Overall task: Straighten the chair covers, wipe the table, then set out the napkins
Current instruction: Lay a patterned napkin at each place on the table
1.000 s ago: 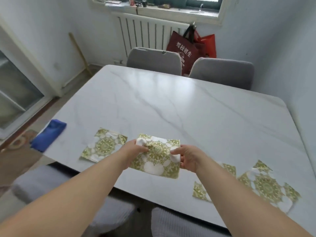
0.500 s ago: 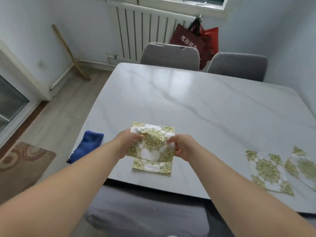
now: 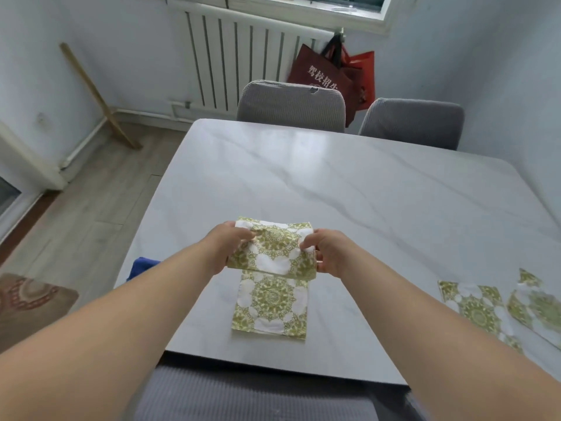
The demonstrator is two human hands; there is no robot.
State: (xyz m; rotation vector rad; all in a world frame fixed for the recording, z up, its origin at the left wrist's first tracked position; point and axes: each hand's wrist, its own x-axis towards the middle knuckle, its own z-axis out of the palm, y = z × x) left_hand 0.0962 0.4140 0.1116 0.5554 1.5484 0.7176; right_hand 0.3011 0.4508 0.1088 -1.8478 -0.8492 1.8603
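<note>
Hanging between left hand (image 3: 226, 249) and right hand (image 3: 329, 253), upper corners pinched, top napkin (image 3: 274, 250) held just beyond flat napkin (image 3: 271, 302) on counter (image 3: 364, 208).

Held napkin (image 3: 273, 250): your left grip (image 3: 226, 250) and right grip (image 3: 331, 253) now carry it farther out over the table (image 3: 364, 192) than half a second ago, so it no longer covers the one beneath.
Lying napkin (image 3: 271, 305): a second ago it lay left of the held one; it now shows almost whole on your side of it.
Blue cloth (image 3: 142, 265): earlier in plain view, now mostly behind your left forearm.
</note>
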